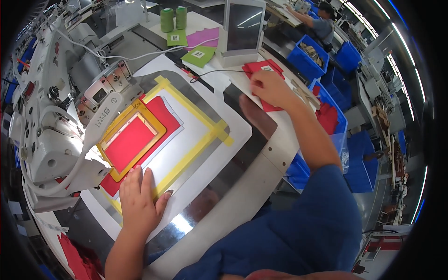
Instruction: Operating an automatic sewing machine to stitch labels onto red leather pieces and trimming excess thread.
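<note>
My left hand [141, 196] lies flat with spread fingers on the white sheet [179, 135], its fingertips by the lower edge of a red fabric piece [166, 114]. A yellow frame clamp [159, 125] with a rectangular window presses on that red piece under the sewing machine head [70, 158]. Yellow tape [198, 148] borders the sheet. Out to the right, my right hand [271, 87] is over a pile of red fabric pieces [265, 66], its fingers curled together. Whatever lies between those fingertips is hidden.
Two green thread cones [166, 20] stand at the back beside green fabric pieces [199, 55] and a purple piece [203, 37]. A screen on a stand [242, 28] rises behind the pile. Blue bins [308, 58] line the right side. A co-worker [322, 25] sits far off.
</note>
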The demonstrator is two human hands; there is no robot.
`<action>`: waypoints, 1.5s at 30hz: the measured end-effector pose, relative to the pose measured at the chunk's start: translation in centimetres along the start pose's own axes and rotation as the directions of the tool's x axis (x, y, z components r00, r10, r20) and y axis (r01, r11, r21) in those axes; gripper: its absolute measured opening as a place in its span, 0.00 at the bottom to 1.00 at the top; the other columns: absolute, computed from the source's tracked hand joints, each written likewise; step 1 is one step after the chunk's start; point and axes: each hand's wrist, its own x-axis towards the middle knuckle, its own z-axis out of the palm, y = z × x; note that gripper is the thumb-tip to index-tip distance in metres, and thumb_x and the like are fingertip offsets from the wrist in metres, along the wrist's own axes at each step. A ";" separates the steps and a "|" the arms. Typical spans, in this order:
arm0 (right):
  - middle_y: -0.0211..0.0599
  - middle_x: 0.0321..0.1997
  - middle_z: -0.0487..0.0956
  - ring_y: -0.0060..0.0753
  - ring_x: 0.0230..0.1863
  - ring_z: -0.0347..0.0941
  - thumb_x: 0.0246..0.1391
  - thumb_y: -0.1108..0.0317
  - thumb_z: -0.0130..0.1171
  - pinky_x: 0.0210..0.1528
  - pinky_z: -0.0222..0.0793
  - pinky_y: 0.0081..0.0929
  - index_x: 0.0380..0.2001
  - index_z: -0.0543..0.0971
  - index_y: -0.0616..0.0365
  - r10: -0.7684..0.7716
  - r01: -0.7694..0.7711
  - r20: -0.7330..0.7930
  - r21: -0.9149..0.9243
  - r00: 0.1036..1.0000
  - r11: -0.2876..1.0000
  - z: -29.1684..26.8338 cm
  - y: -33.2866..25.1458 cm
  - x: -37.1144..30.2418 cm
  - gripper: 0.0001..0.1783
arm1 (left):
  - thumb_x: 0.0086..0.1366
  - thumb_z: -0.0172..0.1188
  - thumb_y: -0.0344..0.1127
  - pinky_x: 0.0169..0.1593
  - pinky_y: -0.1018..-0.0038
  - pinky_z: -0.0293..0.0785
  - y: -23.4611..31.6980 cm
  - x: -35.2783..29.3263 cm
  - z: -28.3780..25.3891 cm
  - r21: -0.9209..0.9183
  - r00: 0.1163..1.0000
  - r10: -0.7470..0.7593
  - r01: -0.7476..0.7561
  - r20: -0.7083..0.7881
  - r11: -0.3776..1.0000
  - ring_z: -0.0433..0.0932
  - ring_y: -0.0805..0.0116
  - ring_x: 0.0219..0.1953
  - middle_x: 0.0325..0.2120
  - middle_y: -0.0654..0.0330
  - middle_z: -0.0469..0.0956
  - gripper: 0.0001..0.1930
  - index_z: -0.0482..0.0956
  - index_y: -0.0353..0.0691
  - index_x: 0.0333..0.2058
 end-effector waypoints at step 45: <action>0.51 0.43 0.84 0.53 0.43 0.85 0.59 0.70 0.68 0.47 0.82 0.44 0.41 0.82 0.63 -0.707 0.590 0.474 0.396 0.525 0.703 9.5 -26.6 -0.1 0.10 | 0.73 0.65 0.32 0.31 0.63 0.72 -2.2 -1.7 -1.0 -0.543 0.884 -0.468 0.388 -0.010 0.745 0.78 0.60 0.23 0.21 0.52 0.80 0.14 0.82 0.31 0.28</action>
